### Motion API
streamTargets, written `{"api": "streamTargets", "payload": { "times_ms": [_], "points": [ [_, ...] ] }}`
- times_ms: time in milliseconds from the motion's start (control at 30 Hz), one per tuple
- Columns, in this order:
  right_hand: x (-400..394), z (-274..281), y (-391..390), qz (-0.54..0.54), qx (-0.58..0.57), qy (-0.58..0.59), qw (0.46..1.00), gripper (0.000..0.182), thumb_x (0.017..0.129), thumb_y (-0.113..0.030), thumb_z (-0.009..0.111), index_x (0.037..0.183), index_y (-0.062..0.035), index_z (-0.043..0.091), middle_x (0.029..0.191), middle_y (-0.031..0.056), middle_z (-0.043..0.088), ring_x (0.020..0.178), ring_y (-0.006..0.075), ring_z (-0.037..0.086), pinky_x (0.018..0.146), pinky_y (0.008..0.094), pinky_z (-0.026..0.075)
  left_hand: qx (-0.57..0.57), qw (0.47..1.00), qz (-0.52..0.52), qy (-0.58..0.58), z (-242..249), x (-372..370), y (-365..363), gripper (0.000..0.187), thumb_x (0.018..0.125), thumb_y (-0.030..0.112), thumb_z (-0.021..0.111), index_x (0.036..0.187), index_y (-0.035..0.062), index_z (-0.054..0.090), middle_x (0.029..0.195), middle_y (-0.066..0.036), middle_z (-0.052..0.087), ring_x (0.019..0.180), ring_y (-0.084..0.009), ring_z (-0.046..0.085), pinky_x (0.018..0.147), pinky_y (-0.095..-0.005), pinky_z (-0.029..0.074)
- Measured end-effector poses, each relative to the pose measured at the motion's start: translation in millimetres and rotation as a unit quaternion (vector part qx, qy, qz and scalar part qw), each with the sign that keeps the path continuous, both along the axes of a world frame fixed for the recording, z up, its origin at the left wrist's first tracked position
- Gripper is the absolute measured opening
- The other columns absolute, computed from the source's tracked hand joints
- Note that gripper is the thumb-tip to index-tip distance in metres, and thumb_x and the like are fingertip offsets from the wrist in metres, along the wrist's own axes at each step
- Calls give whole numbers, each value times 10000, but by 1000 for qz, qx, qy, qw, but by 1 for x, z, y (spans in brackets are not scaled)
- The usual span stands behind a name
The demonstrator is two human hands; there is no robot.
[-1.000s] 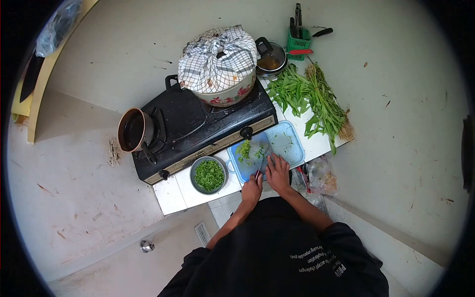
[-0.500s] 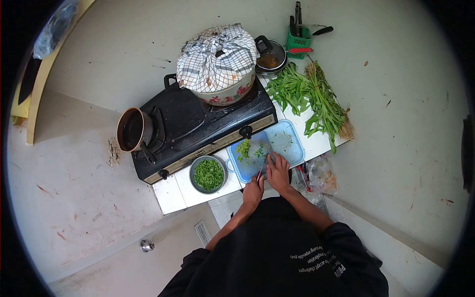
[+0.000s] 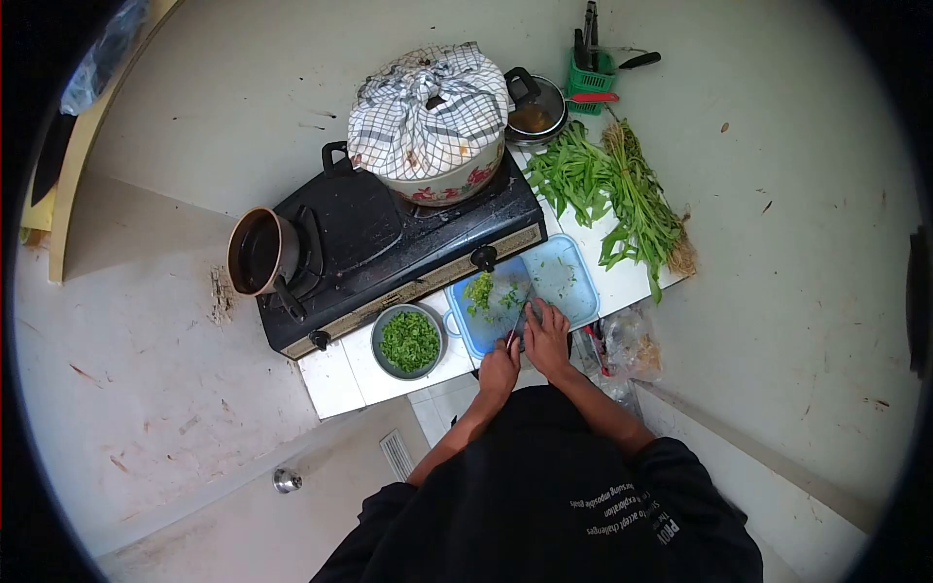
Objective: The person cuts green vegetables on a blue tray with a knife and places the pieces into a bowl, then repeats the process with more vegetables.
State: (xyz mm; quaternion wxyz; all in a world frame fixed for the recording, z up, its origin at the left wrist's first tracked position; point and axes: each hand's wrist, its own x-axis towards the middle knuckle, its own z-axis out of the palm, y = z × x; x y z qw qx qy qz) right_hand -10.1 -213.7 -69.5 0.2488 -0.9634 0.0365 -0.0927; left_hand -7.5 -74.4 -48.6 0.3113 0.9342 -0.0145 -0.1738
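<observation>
My left hand (image 3: 499, 372) is closed round the handle of a knife (image 3: 514, 330) at the near edge of a blue cutting board (image 3: 587, 282). The narrow blade points away from me over the board. Close against the blade, my right hand (image 3: 547, 340) has its fingers bent and drawn together; what lies under them is hidden. Chopped greens (image 3: 478, 291) are heaped on the board's left part, with small bits scattered near the blade. Left of the board, a grey bowl (image 3: 377, 361) holds more chopped greens (image 3: 409, 342).
A black stove (image 3: 360, 233) behind carries a cloth-covered pot (image 3: 437, 185) and a small saucepan (image 3: 262, 255). Leafy bunches (image 3: 622, 194) lie at the right, near a lidded pan (image 3: 535, 112) and a green utensil basket (image 3: 589, 83). Plastic bags (image 3: 632, 345) hang below the counter edge.
My left hand and the knife handle have shifted very slightly. The right hand stays beside the blade, and the greens and bowl look the same; the view has tilted a little.
</observation>
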Motion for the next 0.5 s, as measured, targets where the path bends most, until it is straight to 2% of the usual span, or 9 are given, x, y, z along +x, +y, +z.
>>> {"api": "streamTargets", "payload": {
  "times_ms": [200, 367, 500],
  "points": [
    [0, 6, -3, 0, -15, 12, 1000, 447, 934, -201, 556, 1356, -55, 564, 1439, 160, 435, 1293, 363, 393, 1064, 545, 288, -11, 1000, -4, 4, 0, -3, 3, 441, 1017, 395, 500, 1008, -34, 602, 777, -331, 656, 728, -515, 654, 646, -600, 520],
    [0, 3, 1, -1, -38, 26, 999, 475, 939, -222, 548, 1382, -50, 535, 1444, 153, 431, 1296, 367, 390, 1066, 545, 287, -17, 1000, -6, 10, 10, -4, 3, 438, 1019, 388, 497, 1017, -38, 599, 783, -333, 656, 751, -520, 652, 677, -599, 518],
    [0, 2, 3, -2, -37, 36, 999, 481, 941, -225, 543, 1384, -37, 529, 1443, 156, 431, 1297, 368, 388, 1065, 542, 288, -41, 999, -6, 4, 0, -6, 1, 441, 1019, 391, 497, 1026, -39, 595, 787, -334, 657, 768, -520, 652, 688, -599, 516]
  ]
}}
